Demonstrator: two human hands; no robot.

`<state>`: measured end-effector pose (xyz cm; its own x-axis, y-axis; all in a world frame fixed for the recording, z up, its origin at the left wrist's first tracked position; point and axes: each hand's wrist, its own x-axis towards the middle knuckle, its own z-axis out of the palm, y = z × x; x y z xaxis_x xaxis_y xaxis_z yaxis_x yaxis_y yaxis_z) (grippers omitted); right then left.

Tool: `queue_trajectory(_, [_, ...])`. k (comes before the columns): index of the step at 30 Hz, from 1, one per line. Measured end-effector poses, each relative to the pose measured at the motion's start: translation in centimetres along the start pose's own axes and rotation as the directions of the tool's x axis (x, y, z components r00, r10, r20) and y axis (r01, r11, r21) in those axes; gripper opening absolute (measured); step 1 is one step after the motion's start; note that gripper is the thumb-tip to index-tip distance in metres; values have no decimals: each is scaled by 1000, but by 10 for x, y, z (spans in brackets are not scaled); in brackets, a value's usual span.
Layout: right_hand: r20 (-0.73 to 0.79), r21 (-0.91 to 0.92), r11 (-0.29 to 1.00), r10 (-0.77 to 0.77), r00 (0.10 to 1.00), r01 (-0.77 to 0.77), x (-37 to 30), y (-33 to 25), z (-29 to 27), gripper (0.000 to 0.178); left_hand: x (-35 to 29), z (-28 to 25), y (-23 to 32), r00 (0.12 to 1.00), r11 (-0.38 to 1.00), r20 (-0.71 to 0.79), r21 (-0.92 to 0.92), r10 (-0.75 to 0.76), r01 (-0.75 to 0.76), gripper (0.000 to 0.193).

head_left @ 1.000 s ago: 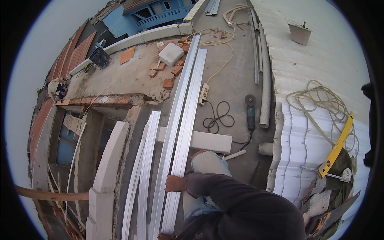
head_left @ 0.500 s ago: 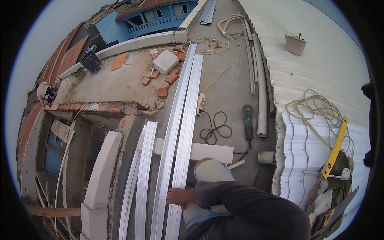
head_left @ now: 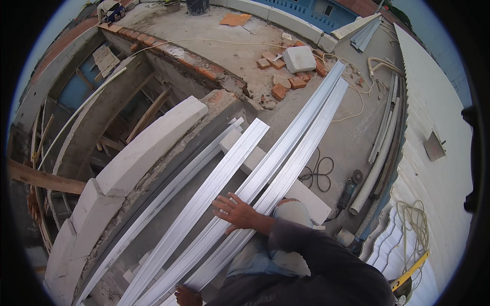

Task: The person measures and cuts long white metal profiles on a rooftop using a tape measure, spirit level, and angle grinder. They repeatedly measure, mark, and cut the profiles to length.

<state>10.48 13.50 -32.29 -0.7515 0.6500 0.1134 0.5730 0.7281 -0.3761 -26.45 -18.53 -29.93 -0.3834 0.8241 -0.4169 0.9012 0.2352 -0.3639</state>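
Note:
Long silvery metal channels lie side by side before me, slanting from the near left to the far right. Across the two longest, my right hand (head_left: 236,212) lies palm down with fingers apart. Its fingertips reach over the left edge of the longer left channel (head_left: 286,148), and its wrist is above the right channel (head_left: 301,171). At the lower edge my left hand (head_left: 188,296) shows only in part, fingers bent over the near part of the right channel. A shorter, wider channel (head_left: 224,176) lies left of these, with a thin channel (head_left: 168,193) beyond it.
White blocks form a low wall (head_left: 148,148) beside a deep opening with beams (head_left: 148,115). A pale block (head_left: 309,201) lies under the channels. An angle grinder (head_left: 349,188), pipes (head_left: 380,148) and corrugated sheeting (head_left: 393,245) are right. Bricks (head_left: 279,92) lie ahead; a person (head_left: 111,11) crouches far left.
My view has swung left. My right hand has shifted farther along the channels, its fingers now spread. My left hand has come into view at the lower edge.

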Motion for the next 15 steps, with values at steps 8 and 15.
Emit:
queue_trajectory(8, [-99,-134,991,17,995,-30,70,8,18,82,8,-45,-5,933,976,354,-172,-67,135,95])
queue_trajectory(15, [59,-153,978,150,987,-140,102,5,25,69,-1,-27,-8,985,985,150,-135,-85,106,76])
